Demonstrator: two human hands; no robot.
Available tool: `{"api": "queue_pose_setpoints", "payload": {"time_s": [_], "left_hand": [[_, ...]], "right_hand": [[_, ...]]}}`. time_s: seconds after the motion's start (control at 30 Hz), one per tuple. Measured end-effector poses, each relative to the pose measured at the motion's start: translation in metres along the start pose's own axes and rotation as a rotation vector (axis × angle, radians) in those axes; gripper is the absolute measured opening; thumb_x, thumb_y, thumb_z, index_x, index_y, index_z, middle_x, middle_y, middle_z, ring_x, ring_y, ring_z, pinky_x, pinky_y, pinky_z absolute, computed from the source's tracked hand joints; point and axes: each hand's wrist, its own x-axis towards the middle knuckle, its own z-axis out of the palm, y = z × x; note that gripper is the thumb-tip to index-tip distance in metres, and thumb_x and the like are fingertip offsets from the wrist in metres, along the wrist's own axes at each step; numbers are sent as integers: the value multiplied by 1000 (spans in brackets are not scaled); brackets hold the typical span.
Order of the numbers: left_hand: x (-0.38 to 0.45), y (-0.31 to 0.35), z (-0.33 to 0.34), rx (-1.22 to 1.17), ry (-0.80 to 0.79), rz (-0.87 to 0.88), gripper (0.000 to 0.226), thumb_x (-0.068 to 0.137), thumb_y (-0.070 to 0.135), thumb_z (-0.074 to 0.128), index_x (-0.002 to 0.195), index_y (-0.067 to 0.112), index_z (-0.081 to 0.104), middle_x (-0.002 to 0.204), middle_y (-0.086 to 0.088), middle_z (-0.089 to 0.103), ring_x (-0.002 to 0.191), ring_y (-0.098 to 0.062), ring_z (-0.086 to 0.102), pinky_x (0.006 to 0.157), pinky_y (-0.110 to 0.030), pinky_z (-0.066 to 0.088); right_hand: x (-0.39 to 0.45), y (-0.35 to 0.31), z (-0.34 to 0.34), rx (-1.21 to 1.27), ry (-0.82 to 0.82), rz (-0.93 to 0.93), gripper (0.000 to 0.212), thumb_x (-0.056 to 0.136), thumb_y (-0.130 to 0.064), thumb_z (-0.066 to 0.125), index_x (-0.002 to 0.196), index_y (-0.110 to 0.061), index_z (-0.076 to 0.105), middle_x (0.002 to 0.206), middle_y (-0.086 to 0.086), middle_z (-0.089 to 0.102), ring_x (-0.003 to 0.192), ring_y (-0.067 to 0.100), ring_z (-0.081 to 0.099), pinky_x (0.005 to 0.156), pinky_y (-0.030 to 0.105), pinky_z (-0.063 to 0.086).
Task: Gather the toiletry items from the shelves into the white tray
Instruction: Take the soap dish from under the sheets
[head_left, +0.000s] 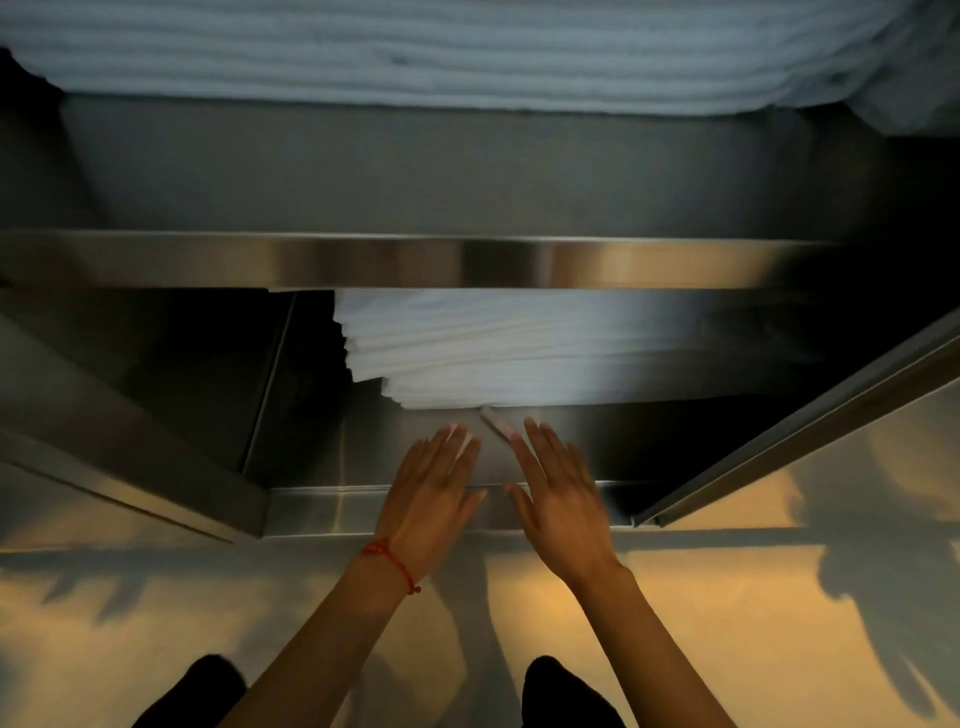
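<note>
The head view looks down into a steel cabinet with its doors swung open. Both hands reach over the front lip of the lower shelf (363, 457): the left hand (434, 491), with a red string at the wrist, and the right hand (558, 499) lie side by side with fingers straight and relaxed, neither one grasping anything that can be made out, though motion blur softens the fingertips. Just past the fingers sits a small pale packet (496, 422), lying at a slant on the shelf floor between the two hands and touching or nearly touching the front of a stack of folded white linen (493, 348); whether a second pale item lies under the left fingertips cannot be told. Another pile of white towels (467, 52) rests on the shelf above. The white tray is not in view, so nothing shows how much has been gathered; the packet is still on the shelf. To do this step well, the closer hand should probably slide the packet clear of the linen first, then pinch it by its long edges, so the stack is not dragged forward. The dim, reflective steel makes small items easy to miss, so checking the shadowed left corner before leaving seems wise.
</note>
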Motion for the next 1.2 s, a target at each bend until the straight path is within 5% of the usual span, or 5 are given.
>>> {"api": "queue_pose_setpoints", "payload": {"time_s": [0.23,0.7,0.83,1.0,1.2], "left_hand": [[10,-24,85,9,127,40,62,55,17,90,109,-4,67,114,-22,65,105,-39,62,82,-57,48],[18,-47,153,-24,225,19,64,66,16,83,122,-2,58,121,-25,59,111,-41,58,90,-55,44],[21,-54,167,-4,275,13,53,83,28,43,130,6,36,125,-22,58,116,-38,56,107,-38,24],[27,-62,183,14,254,-12,57,77,20,73,125,-3,55,127,-25,55,117,-41,53,96,-54,42],[30,-66,185,53,209,-36,53,85,28,37,121,-5,59,125,-24,57,115,-39,56,91,-58,42]], "right_hand": [[5,25,62,39,-21,6,61,80,-21,74,133,-5,50,138,19,48,127,34,45,103,51,25],[6,34,132,30,45,-32,46,91,-27,51,126,2,55,133,21,52,122,37,50,98,56,35],[13,34,145,30,51,-1,56,98,-36,25,126,1,56,132,21,53,121,37,51,96,58,38],[20,35,164,32,53,16,62,101,-36,12,129,0,54,134,20,51,125,36,47,100,56,35],[26,35,178,24,58,19,60,101,-32,12,130,-1,54,136,19,49,128,35,45,103,55,35]]}}
